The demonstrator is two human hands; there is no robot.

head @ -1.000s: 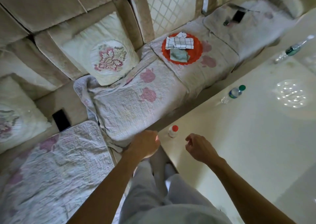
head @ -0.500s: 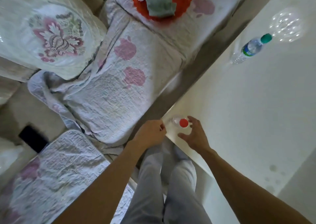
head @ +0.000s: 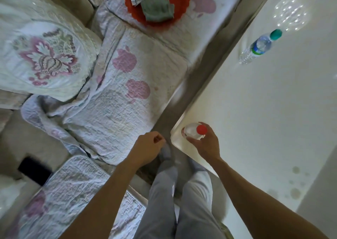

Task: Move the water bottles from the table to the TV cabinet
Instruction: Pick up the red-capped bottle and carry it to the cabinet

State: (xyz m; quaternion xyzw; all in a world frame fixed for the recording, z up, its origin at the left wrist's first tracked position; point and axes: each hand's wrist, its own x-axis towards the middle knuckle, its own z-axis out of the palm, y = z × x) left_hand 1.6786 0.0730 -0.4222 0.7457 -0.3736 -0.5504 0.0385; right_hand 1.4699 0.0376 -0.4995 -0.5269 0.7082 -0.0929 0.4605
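A clear water bottle with a red cap (head: 193, 131) stands at the near corner of the white table (head: 264, 114). My right hand (head: 207, 144) wraps its fingers around this bottle from the right side. A second clear bottle with a green cap (head: 259, 46) stands farther along the table, apart from both hands. My left hand (head: 148, 147) hangs curled into a loose fist over the gap between sofa and table, holding nothing. The TV cabinet is not in view.
A sofa with quilted covers (head: 116, 93) runs along the left, close to the table's edge. An orange tray with folded cloths (head: 156, 3) lies on it. A dark phone-like object (head: 34, 167) rests at the lower left. My legs stand in the narrow gap.
The camera has moved closer and tilted down. My right hand reached forward from beside the red-capped bottle and closed around it. My left hand stayed curled near the table corner.
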